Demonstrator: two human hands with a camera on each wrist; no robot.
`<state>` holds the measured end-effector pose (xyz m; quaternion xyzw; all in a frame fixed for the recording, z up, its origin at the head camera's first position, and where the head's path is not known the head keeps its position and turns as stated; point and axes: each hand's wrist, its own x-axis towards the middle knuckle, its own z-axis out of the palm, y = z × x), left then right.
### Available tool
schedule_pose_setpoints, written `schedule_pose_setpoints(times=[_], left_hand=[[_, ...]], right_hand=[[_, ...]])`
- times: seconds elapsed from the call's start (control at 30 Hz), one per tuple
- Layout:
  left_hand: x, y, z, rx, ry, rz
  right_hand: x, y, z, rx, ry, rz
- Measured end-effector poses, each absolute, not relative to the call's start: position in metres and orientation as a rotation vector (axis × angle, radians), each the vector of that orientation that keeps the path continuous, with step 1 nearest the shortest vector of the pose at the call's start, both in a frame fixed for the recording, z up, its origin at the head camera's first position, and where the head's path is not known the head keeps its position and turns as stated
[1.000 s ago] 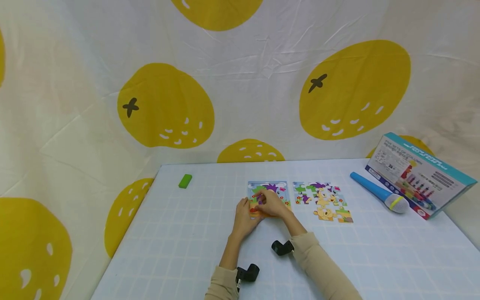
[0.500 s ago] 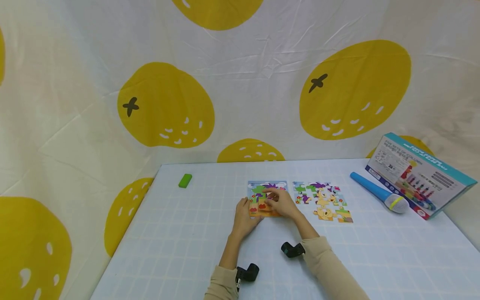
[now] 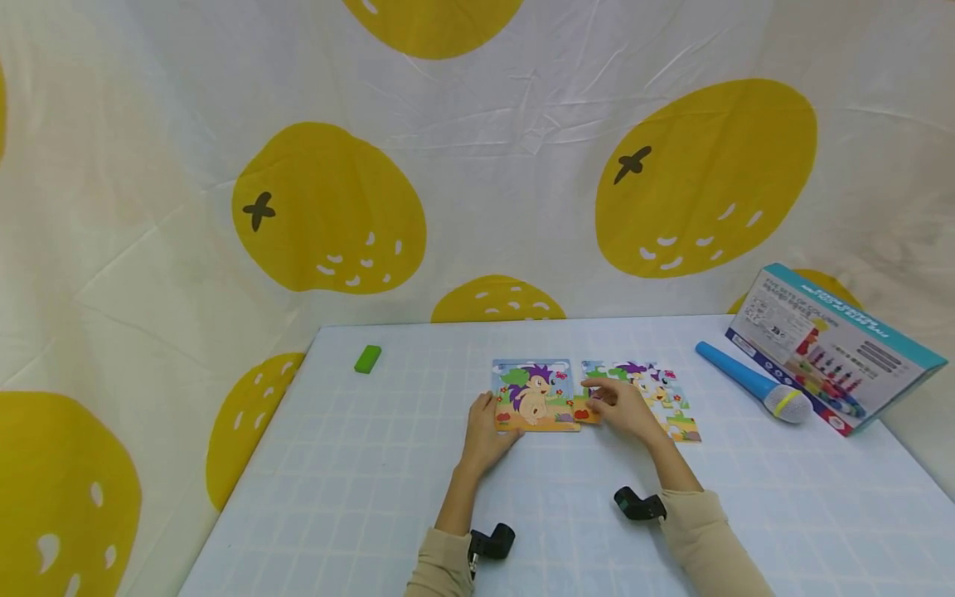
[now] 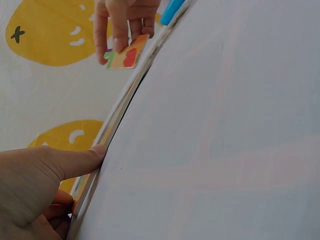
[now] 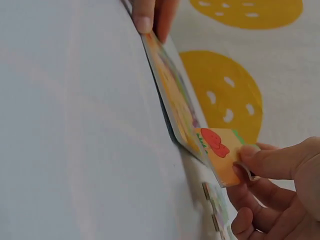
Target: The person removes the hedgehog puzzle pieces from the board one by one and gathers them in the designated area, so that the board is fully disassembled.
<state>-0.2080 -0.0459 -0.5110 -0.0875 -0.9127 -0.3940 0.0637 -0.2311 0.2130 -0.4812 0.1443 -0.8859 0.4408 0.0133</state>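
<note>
My left hand (image 3: 485,438) holds the square puzzle board (image 3: 539,421) at its left and near edges, the thumb along the near side. On the board is a picture of a purple-haired hedgehog. My right hand (image 3: 630,412) pinches a puzzle piece (image 5: 218,156) between thumb and fingers, over the gap between the board and the loose pieces. The piece is orange with a red shape and a green edge; the left wrist view shows this piece (image 4: 131,56) tilted above the table. Several puzzle pieces (image 3: 682,427) lie to the right, partly hidden by my right hand.
A blue toy microphone (image 3: 734,373) lies at the right, beside a printed box (image 3: 828,352) that stands tilted. A small green block (image 3: 368,359) lies at the back left. Behind the white table (image 3: 358,481) hangs a cloth with yellow fruit shapes.
My right hand has lifted the puzzle piece off the board and carried it right, uncovering the hedgehog picture. My left hand has stayed at the board's edge.
</note>
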Motion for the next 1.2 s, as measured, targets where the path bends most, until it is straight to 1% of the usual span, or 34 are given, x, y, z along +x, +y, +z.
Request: schedule_pose_setpoints(times=[0.17, 0.33, 0.7, 0.9, 1.2], left_hand=[[-0.208, -0.045, -0.509, -0.248, -2.760, -1.191], [-0.208, -0.045, -0.507, -0.228, -2.778, -1.190], [-0.209, -0.046, -0.510, -0.241, -2.772, -1.200], [-0.209, -0.045, -0.514, -0.251, -2.769, -1.198], [-0.206, -0.045, -0.512, -0.244, -2.752, -1.216]], right_hand=[[-0.225, 0.234, -0.479, 0.375, -2.813, 1.328], [-0.221, 0.244, -0.476, 0.315, -2.887, 1.352], [-0.221, 0.238, -0.480, 0.469, -2.956, 0.968], [-0.221, 0.237, -0.482, 0.485, -3.013, 0.815], [-0.211, 0.239, -0.481, 0.459, -3.067, 0.810]])
